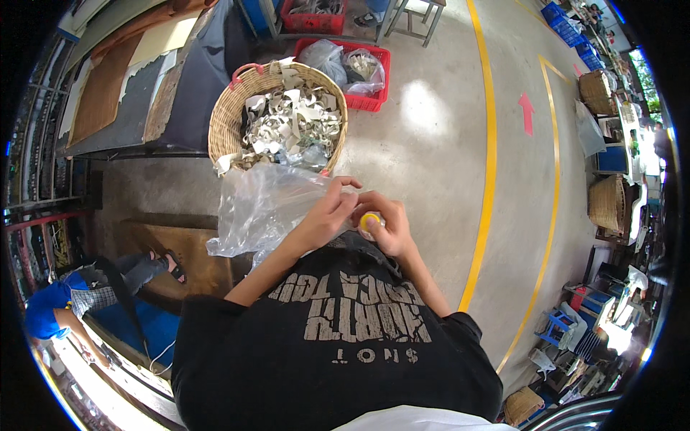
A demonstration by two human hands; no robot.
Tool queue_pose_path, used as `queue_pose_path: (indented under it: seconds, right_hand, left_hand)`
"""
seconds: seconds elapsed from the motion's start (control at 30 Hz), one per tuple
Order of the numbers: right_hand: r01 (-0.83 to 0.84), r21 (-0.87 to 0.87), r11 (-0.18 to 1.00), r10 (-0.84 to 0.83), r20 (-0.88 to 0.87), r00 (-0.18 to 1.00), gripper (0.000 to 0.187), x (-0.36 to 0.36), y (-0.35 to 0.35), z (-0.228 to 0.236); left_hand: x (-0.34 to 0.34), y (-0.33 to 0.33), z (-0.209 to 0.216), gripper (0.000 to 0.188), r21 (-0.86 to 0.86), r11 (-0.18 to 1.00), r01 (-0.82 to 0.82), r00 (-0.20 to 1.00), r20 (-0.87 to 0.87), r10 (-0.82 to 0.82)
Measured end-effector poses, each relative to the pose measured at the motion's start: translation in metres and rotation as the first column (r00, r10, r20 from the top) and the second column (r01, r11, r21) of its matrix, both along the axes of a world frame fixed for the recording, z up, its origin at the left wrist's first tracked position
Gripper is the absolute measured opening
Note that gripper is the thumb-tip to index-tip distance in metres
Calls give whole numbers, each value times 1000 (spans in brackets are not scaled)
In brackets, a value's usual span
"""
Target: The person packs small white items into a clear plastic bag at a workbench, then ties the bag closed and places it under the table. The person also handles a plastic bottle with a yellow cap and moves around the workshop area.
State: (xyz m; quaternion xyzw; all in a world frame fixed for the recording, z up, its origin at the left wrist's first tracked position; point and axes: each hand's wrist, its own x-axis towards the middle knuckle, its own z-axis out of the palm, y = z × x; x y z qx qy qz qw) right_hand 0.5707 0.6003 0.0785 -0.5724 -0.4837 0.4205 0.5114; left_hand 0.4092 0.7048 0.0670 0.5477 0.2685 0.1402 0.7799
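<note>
My right hand (389, 224) is closed around a small roll of clear tape (371, 220) with a yellow core, held close in front of my shirt. Beside it, almost touching its fingertips, is my left hand (333, 208), its fingers bent inward; what they pinch is too small to make out. A large clear plastic bag (262, 205) spreads out behind and to the left of my left hand and forearm, partly hidden by them. Its far edge reaches the round wicker basket (220, 136), which is heaped with pale cut scraps (291, 118).
A red crate (381, 97) with filled plastic bags stands behind the basket, and another red crate (313, 23) beyond it. Sheet material lies on a bench (136, 93) at the far left. A person (54, 309) sits at the left. Yellow lines (489, 144) mark the floor rightward.
</note>
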Motion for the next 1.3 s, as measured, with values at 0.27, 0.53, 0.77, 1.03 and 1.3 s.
queue_pose_path:
  seconds: [0.27,0.53,0.77,1.03,1.3]
  right_hand:
    - [117,-52,992,-114,57,992,52,166,6,-13]
    - [-1,-57,998,3,29,1000,49,298,38,-1]
    - [-52,-114,992,67,130,989,33,324,124,-38]
    - [-43,-165,985,70,160,985,50,376,261,-91]
    - [77,-331,940,49,356,933,52,424,370,-95]
  left_hand:
    - [172,27,3,41,226,962,156,987,-10,-158]
    - [282,46,18,41,249,969,10,997,-71,8]
    - [306,121,-3,40,130,969,-211,978,19,210]
    - [274,291,-42,34,-137,692,-709,704,-86,705]
    - [181,506,-288,45,254,344,-904,145,-576,805]
